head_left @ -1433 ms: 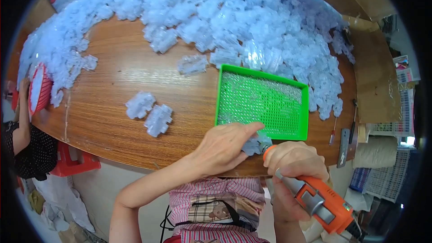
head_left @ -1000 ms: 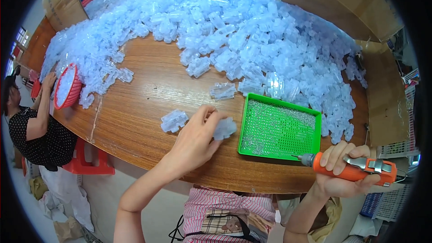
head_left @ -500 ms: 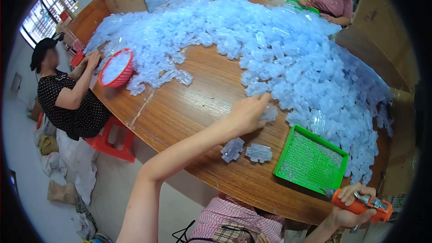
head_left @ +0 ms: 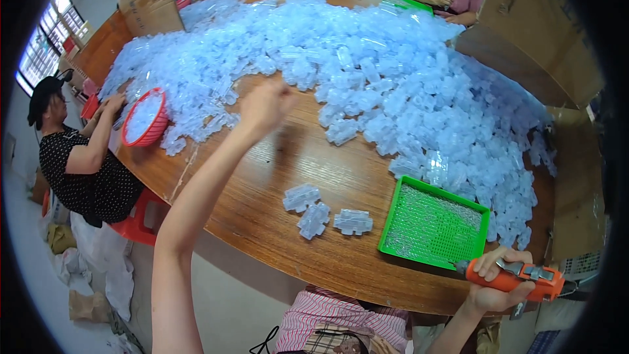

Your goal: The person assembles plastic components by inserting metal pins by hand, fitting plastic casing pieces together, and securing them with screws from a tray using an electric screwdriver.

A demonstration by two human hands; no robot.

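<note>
My right hand [head_left: 493,278] is wrapped around an orange electric screwdriver [head_left: 532,282], whose dark tip reaches the near corner of a green tray [head_left: 385,239]. Small silvery metal pieces, apparently screws, cover much of the tray's perforated bottom. Over the middle of the table, my left hand [head_left: 265,106] is raised near the inner edge of a big heap of clear plastic parts [head_left: 419,105]. Motion smears its fingers, so what they hold, if anything, is unclear. Three clear plastic parts [head_left: 314,220] lie on the wood left of the tray.
A red basket [head_left: 156,128] of clear parts stands at the left beside a seated person in black [head_left: 85,167]. Others sit across the wooden table [head_left: 262,190]. Cardboard [head_left: 537,26] walls the right side; another cardboard box [head_left: 147,0] stands far left.
My left hand has swung up and left, away from the near heap edge. A third plastic part now lies beside the other two. My right hand keeps its hold on the screwdriver.
</note>
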